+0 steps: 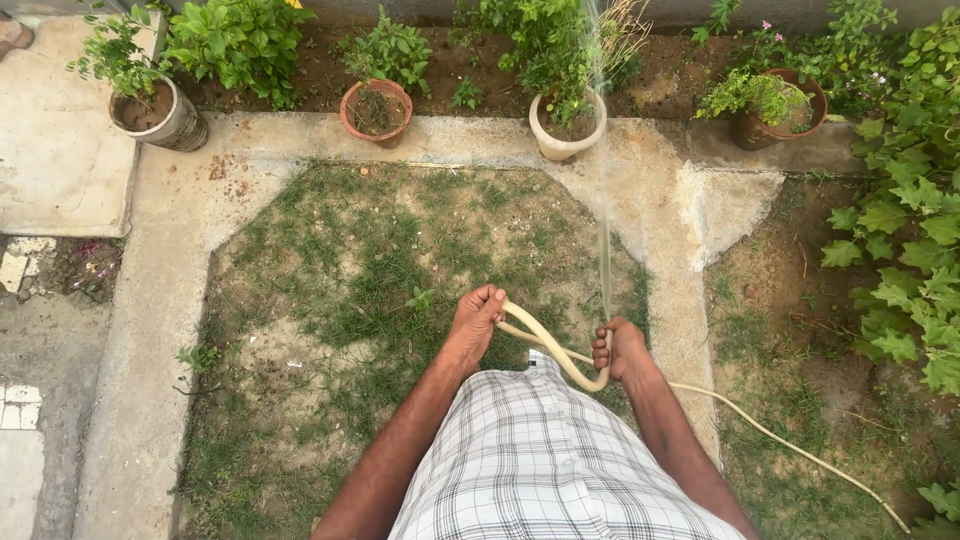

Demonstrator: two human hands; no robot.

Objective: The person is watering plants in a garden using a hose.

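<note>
Both bare arms stretched downward — left grip [476, 320] loosely curled, right grip [618, 348] fisted.

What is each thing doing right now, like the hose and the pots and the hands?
Hose: bent in a loop, spraying water.
Left hand: gripping the hose.
Right hand: gripping the hose end.
Cream pot: upright, getting watered.
Orange pot: upright.
Grey pot: tilted.
Brown pot: upright, planted.

The hose [545, 345] was pale cream. The shirt [545, 460] bore a grey-and-white check, and the pots were grey [165, 120], terracotta [377, 112], cream [566, 140] and dark brown [780, 125].
</note>
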